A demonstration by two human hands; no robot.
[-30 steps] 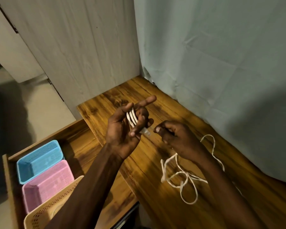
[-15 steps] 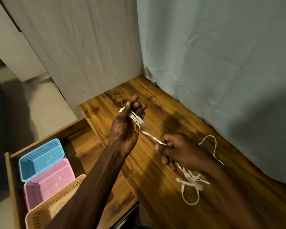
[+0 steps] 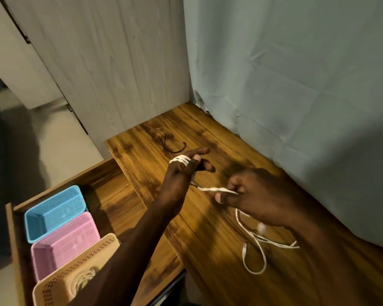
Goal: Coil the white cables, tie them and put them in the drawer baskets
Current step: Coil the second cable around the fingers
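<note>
A white cable (image 3: 217,189) is wound in several turns round the fingers of my left hand (image 3: 179,180), which is held above the wooden table (image 3: 208,228). A taut stretch runs from that hand to my right hand (image 3: 254,195), which pinches it. The slack of the cable (image 3: 254,246) lies in loose loops on the table below my right wrist. In the open drawer (image 3: 111,195) at the left stand a blue basket (image 3: 53,213), a pink basket (image 3: 66,241) and a beige basket (image 3: 75,277); a coiled white cable (image 3: 84,281) lies in the beige one.
Dark ties (image 3: 174,144) lie on the table beyond my left hand. A pale green cloth (image 3: 296,107) hangs along the table's right side. A light wooden panel (image 3: 111,62) stands behind the table and the floor (image 3: 42,138) is at the left.
My left hand turned its back toward me, with the cable turns now across its fingers. My right hand pulled the cable taut to the right. The slack on the table shifted.
</note>
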